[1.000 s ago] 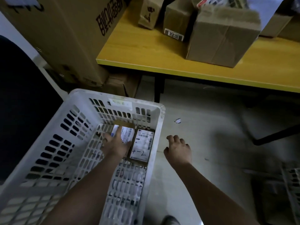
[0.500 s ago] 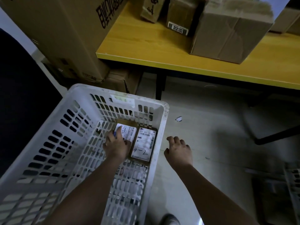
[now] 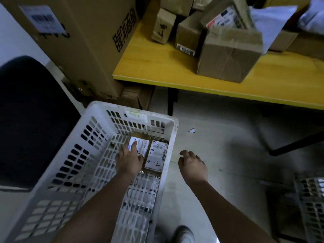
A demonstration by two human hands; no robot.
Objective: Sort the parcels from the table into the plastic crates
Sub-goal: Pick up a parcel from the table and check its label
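White plastic crate [image 3: 82,172] fills the lower left of the frame, and 2 parcels lie flat side by side at its far end. Left hand [image 3: 130,159] rests with relaxed fingers on the left parcel [image 3: 142,146], seemingly nudging it snug beside the labelled parcel [image 3: 156,157] marked 4-2. Right hand [image 3: 192,164] hangs loosely curled, holding nothing, just outside the crate wall. More cardboard boxes [image 3: 226,57] wait on the yellow surface [image 3: 157,71], upper right.
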